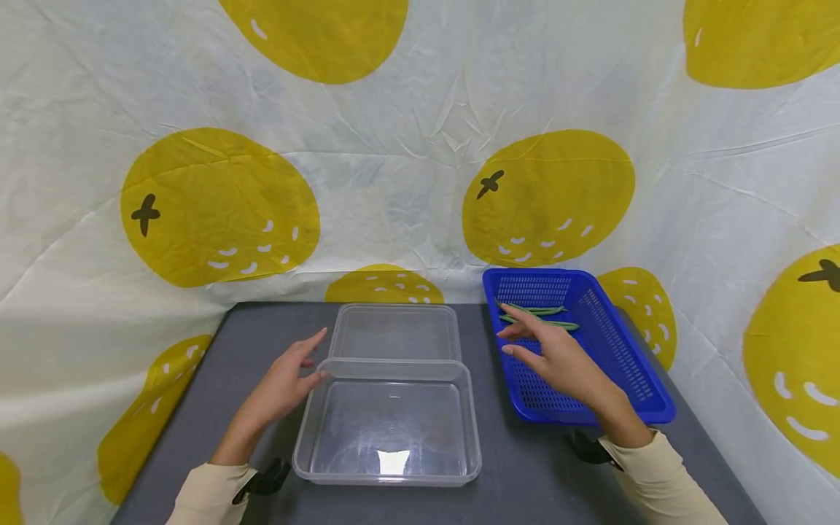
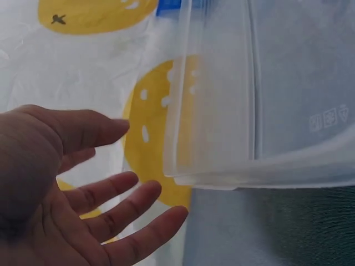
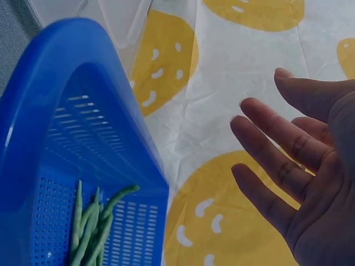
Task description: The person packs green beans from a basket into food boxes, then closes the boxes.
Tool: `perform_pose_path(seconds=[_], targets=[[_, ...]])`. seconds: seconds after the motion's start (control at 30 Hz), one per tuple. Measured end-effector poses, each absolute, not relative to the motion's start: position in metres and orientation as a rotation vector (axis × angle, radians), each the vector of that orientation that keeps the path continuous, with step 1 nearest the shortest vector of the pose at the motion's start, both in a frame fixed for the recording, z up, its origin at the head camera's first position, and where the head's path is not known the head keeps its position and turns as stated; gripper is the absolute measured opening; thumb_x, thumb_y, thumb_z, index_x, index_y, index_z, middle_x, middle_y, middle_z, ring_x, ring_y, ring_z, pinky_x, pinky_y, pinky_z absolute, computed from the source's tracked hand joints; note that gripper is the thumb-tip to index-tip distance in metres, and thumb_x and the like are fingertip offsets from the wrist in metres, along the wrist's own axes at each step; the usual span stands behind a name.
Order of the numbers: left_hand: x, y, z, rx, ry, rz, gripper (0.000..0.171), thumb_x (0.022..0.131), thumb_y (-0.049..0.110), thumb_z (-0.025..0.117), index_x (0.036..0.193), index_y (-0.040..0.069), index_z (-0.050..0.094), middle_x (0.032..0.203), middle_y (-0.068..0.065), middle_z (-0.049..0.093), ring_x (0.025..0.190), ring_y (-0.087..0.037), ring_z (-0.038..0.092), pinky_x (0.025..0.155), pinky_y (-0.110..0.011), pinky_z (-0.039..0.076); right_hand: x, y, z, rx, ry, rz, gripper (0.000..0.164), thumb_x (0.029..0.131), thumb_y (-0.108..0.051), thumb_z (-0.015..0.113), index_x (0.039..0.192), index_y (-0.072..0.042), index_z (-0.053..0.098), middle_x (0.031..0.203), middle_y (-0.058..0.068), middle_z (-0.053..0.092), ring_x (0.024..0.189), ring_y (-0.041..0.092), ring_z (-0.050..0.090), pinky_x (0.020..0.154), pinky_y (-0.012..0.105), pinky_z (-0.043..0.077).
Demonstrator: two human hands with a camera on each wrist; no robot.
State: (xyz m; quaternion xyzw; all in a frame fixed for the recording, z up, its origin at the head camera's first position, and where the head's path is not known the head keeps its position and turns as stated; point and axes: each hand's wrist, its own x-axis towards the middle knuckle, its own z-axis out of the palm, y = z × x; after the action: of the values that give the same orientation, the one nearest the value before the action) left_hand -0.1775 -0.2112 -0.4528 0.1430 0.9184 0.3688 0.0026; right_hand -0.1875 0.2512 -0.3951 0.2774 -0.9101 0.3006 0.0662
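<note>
Over the blue basket (image 1: 593, 408) my right hand (image 1: 558, 361) hovers with spread, relaxed fingers and nothing in its grasp. Several green beans (image 1: 567, 325) lie at the basket's far end, partly hidden by that hand in the head view; the right wrist view shows the green beans (image 3: 91, 227) bunched together. A clear plastic container (image 1: 394, 430) stands in the middle of the table, with no contents visible. My left hand (image 1: 278, 390) is at its left side, fingers loosely extended, holding nothing. Apart from the container (image 2: 249, 172) in the left wrist view, the left hand (image 2: 105, 188) appears not to touch it.
A clear flat lid (image 1: 397, 332) lies behind the container on the grey table (image 1: 256, 339). A white sheet with yellow fruit prints (image 1: 394, 204) hangs behind and at the sides. Dark wrist bands (image 1: 262, 481) sit at the cuffs.
</note>
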Motion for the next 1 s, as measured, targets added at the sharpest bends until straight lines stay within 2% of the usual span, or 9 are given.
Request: perform_pose_path(seconds=[0.2,0.4,0.5,0.77,0.87,1.0], targets=[[-0.179,-0.213,-0.457,0.326,2.853,1.196,0.063,0.092,0.002,0.069,0.15,-0.002,0.043,0.125,-0.029,0.058,0.101,-0.041,0.068,0.077,-0.044,0.058,-0.191,0.259,-0.393,0.842,-2.744,0.974,0.062,0.096,-0.014,0.069,0.152,-0.014,0.044,0.113,0.004,0.074,0.101,0.014,0.07,0.088,0.039,0.058],[-0.179,-0.216,-0.463,0.145,2.699,1.332,0.053,0.094,0.001,0.065,0.144,-0.004,0.047,0.115,-0.024,0.06,0.103,-0.037,0.067,0.064,-0.039,0.059,-0.197,0.266,-0.392,0.825,-2.752,1.014,0.053,0.096,-0.015,0.069,0.147,-0.017,0.053,0.109,-0.006,0.074,0.098,0.011,0.07,0.083,0.03,0.058],[-0.179,-0.218,-0.466,0.096,2.621,1.392,0.05,0.096,0.001,0.063,0.142,-0.007,0.048,0.11,-0.022,0.06,0.102,-0.035,0.066,0.062,-0.039,0.059,-0.199,0.27,-0.392,0.817,-2.754,1.033,0.05,0.096,-0.015,0.069,0.145,-0.016,0.056,0.108,-0.008,0.073,0.096,0.01,0.069,0.081,0.027,0.057],[-0.182,-0.222,-0.474,0.009,2.489,1.512,0.043,0.098,0.003,0.061,0.138,-0.009,0.05,0.101,-0.016,0.056,0.089,-0.025,0.062,0.061,-0.041,0.059,-0.205,0.279,-0.392,0.795,-2.769,1.013,0.046,0.096,-0.012,0.069,0.14,-0.012,0.059,0.107,-0.001,0.075,0.096,0.015,0.07,0.081,0.027,0.057],[-0.183,-0.223,-0.477,-0.001,2.472,1.517,0.041,0.098,0.003,0.061,0.136,-0.009,0.052,0.1,-0.016,0.057,0.085,-0.024,0.061,0.06,-0.041,0.059,-0.207,0.282,-0.393,0.804,-2.767,1.028,0.045,0.096,-0.012,0.069,0.139,-0.011,0.06,0.107,0.003,0.075,0.095,0.016,0.07,0.08,0.026,0.057],[-0.185,-0.224,-0.481,-0.025,2.43,1.557,0.039,0.097,0.002,0.06,0.134,-0.01,0.054,0.096,-0.015,0.058,0.082,-0.023,0.063,0.058,-0.04,0.059,-0.212,0.286,-0.394,0.833,-2.766,1.055,0.044,0.095,-0.012,0.07,0.139,-0.011,0.06,0.106,0.003,0.075,0.093,0.015,0.07,0.078,0.027,0.058]])
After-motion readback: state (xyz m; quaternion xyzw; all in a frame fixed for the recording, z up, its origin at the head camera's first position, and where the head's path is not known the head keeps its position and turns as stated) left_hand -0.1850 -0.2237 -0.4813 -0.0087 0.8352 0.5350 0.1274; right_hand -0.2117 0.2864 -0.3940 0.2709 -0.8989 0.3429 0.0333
